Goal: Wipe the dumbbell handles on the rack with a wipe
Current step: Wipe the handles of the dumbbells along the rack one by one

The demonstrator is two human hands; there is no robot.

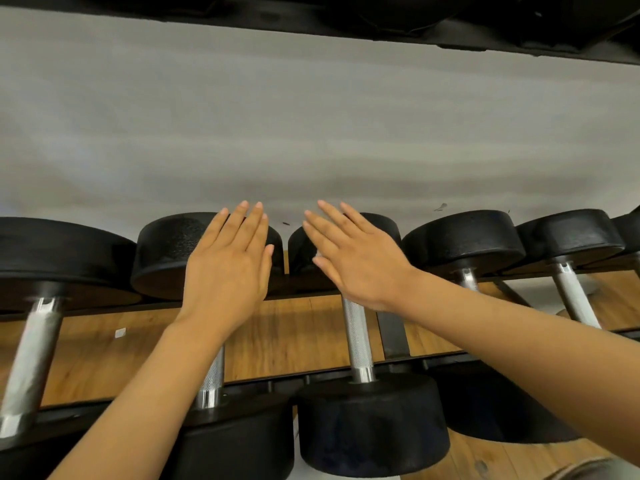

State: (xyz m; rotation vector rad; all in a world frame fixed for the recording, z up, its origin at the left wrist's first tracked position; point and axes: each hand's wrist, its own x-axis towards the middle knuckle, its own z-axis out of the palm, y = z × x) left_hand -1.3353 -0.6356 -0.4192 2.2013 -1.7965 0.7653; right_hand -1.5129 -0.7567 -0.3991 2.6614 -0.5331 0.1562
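Black dumbbell heads [372, 424] sit nearest on the rack [393, 332], knurled handles [356, 336] running back. Left hand [228, 261] and right hand [356, 258] hover flat, fingers straight, holding nothing, over the far heads.

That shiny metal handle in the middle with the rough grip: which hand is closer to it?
Right. The right hand hovers over the knurled handle's far end; the left hand is over the neighbouring dumbbell.
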